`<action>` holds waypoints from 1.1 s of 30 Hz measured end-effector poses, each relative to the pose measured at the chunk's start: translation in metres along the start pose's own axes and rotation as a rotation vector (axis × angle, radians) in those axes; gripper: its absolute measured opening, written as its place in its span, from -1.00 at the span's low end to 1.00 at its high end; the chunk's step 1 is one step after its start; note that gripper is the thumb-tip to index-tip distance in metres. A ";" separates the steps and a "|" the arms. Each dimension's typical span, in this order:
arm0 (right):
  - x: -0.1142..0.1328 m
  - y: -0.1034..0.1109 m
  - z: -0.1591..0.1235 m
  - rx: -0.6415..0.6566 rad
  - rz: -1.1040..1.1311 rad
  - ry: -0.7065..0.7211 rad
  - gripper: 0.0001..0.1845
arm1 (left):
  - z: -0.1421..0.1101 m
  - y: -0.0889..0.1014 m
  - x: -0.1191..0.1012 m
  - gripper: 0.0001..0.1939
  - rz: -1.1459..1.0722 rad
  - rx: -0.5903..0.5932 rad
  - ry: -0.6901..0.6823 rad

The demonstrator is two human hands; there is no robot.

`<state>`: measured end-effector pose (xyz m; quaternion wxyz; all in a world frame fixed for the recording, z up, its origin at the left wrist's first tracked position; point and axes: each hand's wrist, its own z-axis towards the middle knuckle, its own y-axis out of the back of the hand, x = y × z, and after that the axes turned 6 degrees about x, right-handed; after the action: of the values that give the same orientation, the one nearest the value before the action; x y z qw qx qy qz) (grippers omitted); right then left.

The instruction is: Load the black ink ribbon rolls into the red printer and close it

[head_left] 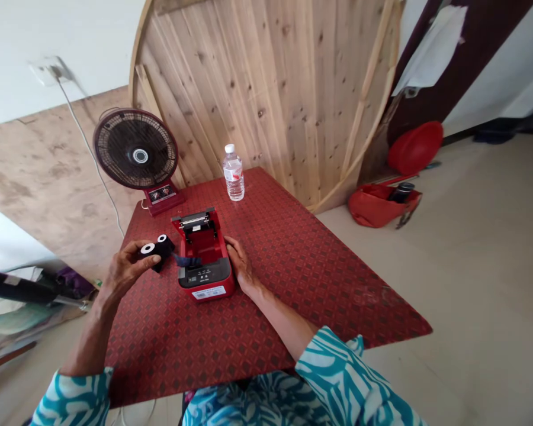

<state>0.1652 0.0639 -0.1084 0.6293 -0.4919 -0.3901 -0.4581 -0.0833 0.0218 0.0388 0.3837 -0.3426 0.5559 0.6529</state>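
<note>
A small red and black label printer point(208, 273) stands on the table with its lid point(196, 222) raised and its red inside showing. My right hand point(240, 263) holds the printer's right side, its fingers partly hidden behind the casing. To the left of the printer, my left hand point(133, 263) is closed around a black printer ribbon point(160, 254) with two white-ended rolls, held just above the tabletop. A dark strip of film point(187, 260) lies over the printer's left edge into the opening; it seems to run from the ribbon, though the join is unclear.
The table point(293, 260) has a red patterned cover. At its far left stands a dark red fan point(140, 155), and a water bottle point(234, 174) is at the back. A large round wooden board point(266, 89) leans behind. On the floor to the right sits a red bag point(373, 207).
</note>
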 end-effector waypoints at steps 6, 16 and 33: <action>-0.001 0.002 -0.001 0.009 0.013 -0.035 -0.56 | -0.004 0.013 0.012 -0.42 -0.206 -0.123 0.086; -0.009 0.003 0.000 0.002 0.021 -0.031 -0.55 | -0.009 0.020 0.039 -0.33 -0.241 0.012 0.120; -0.009 0.003 0.000 -0.005 0.012 -0.040 -0.54 | 0.038 0.033 0.112 -0.31 -0.129 -0.277 0.071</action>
<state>0.1656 0.0661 -0.1176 0.6230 -0.5048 -0.3985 -0.4452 -0.1663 0.0704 -0.0385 0.3538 -0.4503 0.4506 0.6849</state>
